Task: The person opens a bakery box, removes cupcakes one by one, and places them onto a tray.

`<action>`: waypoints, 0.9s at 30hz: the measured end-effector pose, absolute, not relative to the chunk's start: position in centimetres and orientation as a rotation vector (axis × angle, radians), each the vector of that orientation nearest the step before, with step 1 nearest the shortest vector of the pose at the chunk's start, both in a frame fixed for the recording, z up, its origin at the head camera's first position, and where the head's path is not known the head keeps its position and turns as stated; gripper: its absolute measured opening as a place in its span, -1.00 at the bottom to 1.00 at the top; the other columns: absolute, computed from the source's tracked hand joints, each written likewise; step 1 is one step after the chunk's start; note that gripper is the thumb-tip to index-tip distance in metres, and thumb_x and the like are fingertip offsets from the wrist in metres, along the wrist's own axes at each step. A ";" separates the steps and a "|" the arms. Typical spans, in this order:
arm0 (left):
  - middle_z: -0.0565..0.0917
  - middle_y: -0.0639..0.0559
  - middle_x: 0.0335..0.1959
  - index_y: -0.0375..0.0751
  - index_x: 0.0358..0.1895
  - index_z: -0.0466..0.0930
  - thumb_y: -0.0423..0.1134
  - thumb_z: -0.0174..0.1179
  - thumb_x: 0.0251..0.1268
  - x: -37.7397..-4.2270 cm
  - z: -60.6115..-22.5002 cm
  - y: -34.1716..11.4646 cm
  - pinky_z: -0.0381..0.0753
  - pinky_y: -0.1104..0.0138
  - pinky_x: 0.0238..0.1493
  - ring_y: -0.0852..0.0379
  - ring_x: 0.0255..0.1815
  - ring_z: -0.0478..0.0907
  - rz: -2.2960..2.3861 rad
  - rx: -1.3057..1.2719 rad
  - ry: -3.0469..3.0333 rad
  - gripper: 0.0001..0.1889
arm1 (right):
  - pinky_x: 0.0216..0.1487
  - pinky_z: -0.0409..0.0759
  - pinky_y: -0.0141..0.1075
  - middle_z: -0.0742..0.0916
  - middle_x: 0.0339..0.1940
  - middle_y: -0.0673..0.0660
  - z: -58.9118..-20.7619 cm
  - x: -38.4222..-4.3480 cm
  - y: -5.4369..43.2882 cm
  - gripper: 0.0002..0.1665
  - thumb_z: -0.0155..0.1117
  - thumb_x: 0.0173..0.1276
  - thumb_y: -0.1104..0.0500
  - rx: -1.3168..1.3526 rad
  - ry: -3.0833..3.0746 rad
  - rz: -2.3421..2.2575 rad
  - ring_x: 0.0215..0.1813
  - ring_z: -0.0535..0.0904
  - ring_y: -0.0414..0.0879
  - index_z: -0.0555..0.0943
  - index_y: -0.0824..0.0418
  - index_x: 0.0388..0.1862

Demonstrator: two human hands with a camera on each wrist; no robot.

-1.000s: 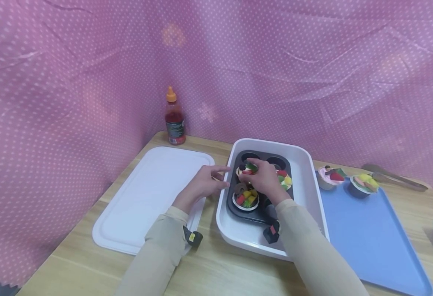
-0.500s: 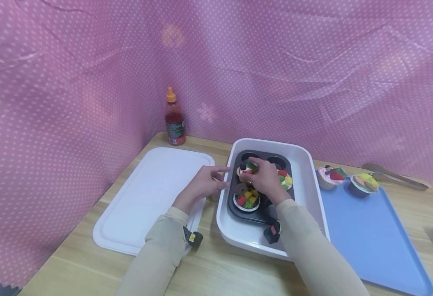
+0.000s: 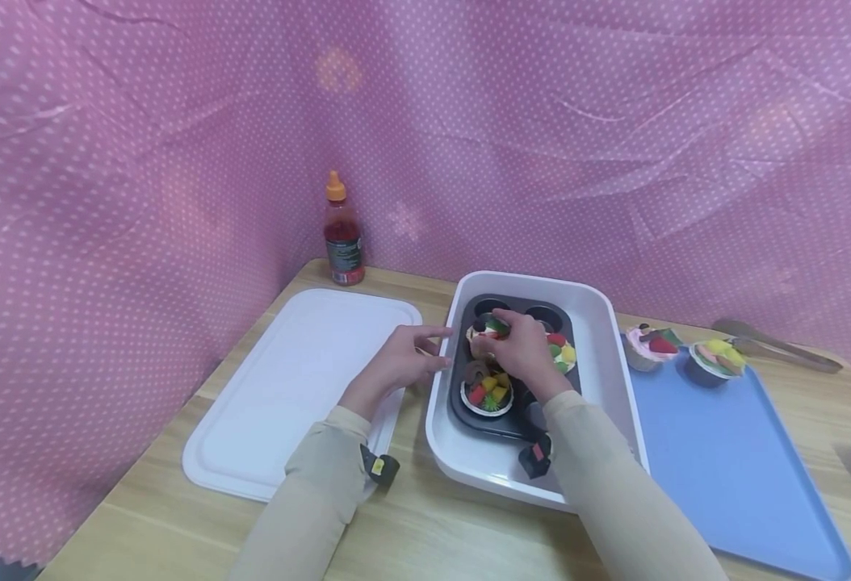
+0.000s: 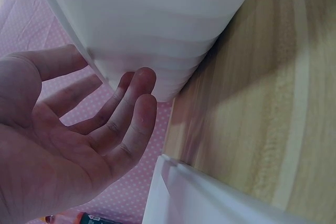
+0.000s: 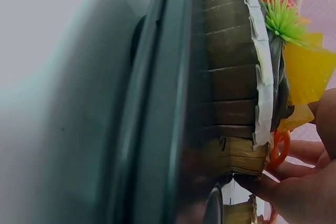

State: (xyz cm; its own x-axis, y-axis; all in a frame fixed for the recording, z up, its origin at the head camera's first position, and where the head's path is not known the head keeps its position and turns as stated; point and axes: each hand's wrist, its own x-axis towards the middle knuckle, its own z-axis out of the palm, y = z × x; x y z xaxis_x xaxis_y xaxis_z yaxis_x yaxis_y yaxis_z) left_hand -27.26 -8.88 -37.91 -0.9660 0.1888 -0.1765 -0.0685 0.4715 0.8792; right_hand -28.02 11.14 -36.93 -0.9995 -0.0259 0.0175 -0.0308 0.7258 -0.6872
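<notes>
My right hand (image 3: pixel 523 351) reaches into the white tub (image 3: pixel 614 403) and grips a toy cupcake (image 3: pixel 479 326) with dark and red toppings, thumb and fingers at its sides. That cupcake sits in the dark muffin tin (image 3: pixel 494 431) inside the tub. Nearer me, a chocolate cupcake (image 3: pixel 488 395) with yellow and red fruit pieces fills another cup, its pleated liner (image 5: pixel 231 61) large in the right wrist view. A third cupcake (image 3: pixel 562 352) is partly behind the right hand. My left hand (image 3: pixel 400 359) touches the tub's left rim with its fingertips, the other fingers (image 4: pixel 140 119) loosely bent beside the wall.
A white cutting board (image 3: pixel 295 387) lies left of the tub. Two more cupcakes, one pink (image 3: pixel 649 349) and one yellow-topped (image 3: pixel 714 361), stand at the back of the blue tray (image 3: pixel 731 476). Behind them are tongs (image 3: pixel 781 349). A sauce bottle (image 3: pixel 343 234) stands at the back left.
The muffin tin has shifted slightly to the right inside the tub, along with its cupcakes and my right hand. My left hand has stayed at the rim.
</notes>
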 end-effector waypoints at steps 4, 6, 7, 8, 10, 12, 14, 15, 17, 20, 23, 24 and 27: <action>0.69 -0.11 0.00 0.14 0.33 0.57 -0.28 0.38 0.27 -27.2 -37.9 -8.9 0.73 0.20 -0.19 0.02 -0.23 0.69 1.504 0.111 2.469 -0.45 | 0.28 0.58 0.07 0.53 0.44 0.28 -36.8 -27.9 11.2 -0.16 0.43 0.34 -0.03 0.031 -2.911 1.187 0.17 0.62 0.15 0.36 0.18 0.52; 0.69 -0.12 0.00 0.14 0.33 0.57 -0.28 0.37 0.27 -27.2 -37.9 -8.9 0.73 0.20 -0.19 0.02 -0.23 0.69 1.506 0.111 2.467 -0.45 | 0.28 0.58 0.07 0.53 0.44 0.28 -36.8 -27.9 11.2 -0.15 0.43 0.34 -0.03 0.029 -2.913 1.189 0.17 0.62 0.15 0.36 0.18 0.53; 0.69 -0.12 0.00 0.14 0.33 0.57 -0.28 0.37 0.27 -27.2 -37.9 -8.9 0.73 0.20 -0.19 0.02 -0.24 0.69 1.506 0.109 2.467 -0.45 | 0.26 0.59 0.06 0.53 0.44 0.28 -36.8 -27.9 11.2 -0.15 0.43 0.34 -0.03 0.028 -2.912 1.189 0.15 0.64 0.14 0.36 0.18 0.53; 0.69 -0.12 0.01 0.14 0.33 0.57 -0.28 0.37 0.27 -27.2 -37.9 -8.9 0.73 0.20 -0.19 0.02 -0.24 0.69 1.506 0.108 2.466 -0.45 | 0.26 0.60 0.06 0.53 0.44 0.27 -36.8 -27.9 11.2 -0.16 0.43 0.34 -0.03 0.028 -2.911 1.190 0.15 0.64 0.14 0.36 0.18 0.53; 0.69 -0.12 0.01 0.15 0.34 0.56 -0.27 0.37 0.27 -27.2 -37.9 -9.0 0.73 0.19 -0.19 0.02 -0.24 0.69 1.506 0.107 2.464 -0.45 | 0.25 0.60 0.06 0.52 0.45 0.27 -36.8 -27.9 11.1 -0.17 0.42 0.35 -0.03 0.025 -2.907 1.194 0.19 0.63 0.16 0.36 0.17 0.52; 0.69 -0.12 0.01 0.15 0.34 0.56 -0.27 0.37 0.27 -27.2 -37.9 -9.0 0.73 0.19 -0.19 0.02 -0.24 0.69 1.508 0.107 2.461 -0.45 | 0.25 0.60 0.06 0.52 0.46 0.27 -36.8 -27.9 11.1 -0.17 0.42 0.35 -0.02 0.018 -2.905 1.196 0.21 0.63 0.16 0.37 0.17 0.52; 0.69 -0.12 0.00 0.14 0.34 0.56 -0.28 0.37 0.27 -27.2 -37.9 -9.0 0.73 0.19 -0.20 0.02 -0.25 0.69 1.512 0.110 2.460 -0.44 | 0.25 0.60 0.05 0.52 0.46 0.27 -36.8 -27.9 11.1 -0.17 0.42 0.35 -0.02 0.010 -2.904 1.200 0.21 0.63 0.16 0.37 0.17 0.52; 0.69 -0.13 0.00 0.13 0.34 0.56 -0.28 0.37 0.27 -27.2 -37.9 -9.0 0.73 0.19 -0.20 0.02 -0.26 0.69 1.515 0.112 2.459 -0.44 | 0.25 0.60 0.05 0.52 0.46 0.27 -36.8 -27.9 11.1 -0.17 0.42 0.35 -0.02 0.005 -2.905 1.202 0.20 0.63 0.15 0.36 0.17 0.52; 0.69 -0.13 -0.01 0.12 0.34 0.56 -0.29 0.38 0.26 -27.2 -37.9 -9.0 0.73 0.19 -0.20 0.01 -0.26 0.69 1.517 0.115 2.459 -0.44 | 0.25 0.61 0.04 0.52 0.45 0.28 -36.7 -27.9 11.0 -0.17 0.42 0.35 -0.02 -0.005 -2.906 1.205 0.17 0.63 0.14 0.36 0.17 0.52; 0.68 -0.13 -0.01 0.12 0.35 0.56 -0.28 0.38 0.26 -27.2 -37.9 -9.0 0.74 0.18 -0.19 0.01 -0.26 0.69 1.515 0.116 2.461 -0.44 | 0.23 0.62 0.03 0.51 0.46 0.28 -36.7 -27.9 11.0 -0.17 0.42 0.35 -0.02 -0.013 -2.908 1.208 0.13 0.64 0.13 0.36 0.17 0.53; 0.68 -0.13 -0.01 0.12 0.34 0.56 -0.28 0.38 0.26 -27.2 -37.9 -8.9 0.74 0.18 -0.19 0.01 -0.26 0.69 1.512 0.111 2.462 -0.44 | 0.22 0.63 0.02 0.50 0.47 0.27 -36.8 -27.9 11.0 -0.17 0.41 0.36 -0.03 -0.024 -2.910 1.210 0.15 0.62 0.13 0.35 0.16 0.53; 0.68 -0.13 -0.01 0.12 0.34 0.56 -0.29 0.38 0.26 -27.2 -37.9 -8.9 0.74 0.18 -0.19 0.01 -0.26 0.69 1.512 0.110 2.462 -0.44 | 0.22 0.63 0.02 0.49 0.47 0.28 -36.8 -27.8 11.0 -0.16 0.41 0.36 -0.03 -0.026 -2.910 1.211 0.16 0.62 0.13 0.35 0.16 0.53; 0.68 -0.13 -0.01 0.12 0.34 0.56 -0.29 0.38 0.26 -27.2 -37.9 -8.9 0.73 0.18 -0.20 0.01 -0.26 0.69 1.515 0.108 2.460 -0.44 | 0.22 0.63 0.01 0.49 0.47 0.28 -36.7 -27.8 11.0 -0.17 0.40 0.37 -0.03 -0.028 -2.906 1.217 0.15 0.62 0.14 0.34 0.17 0.53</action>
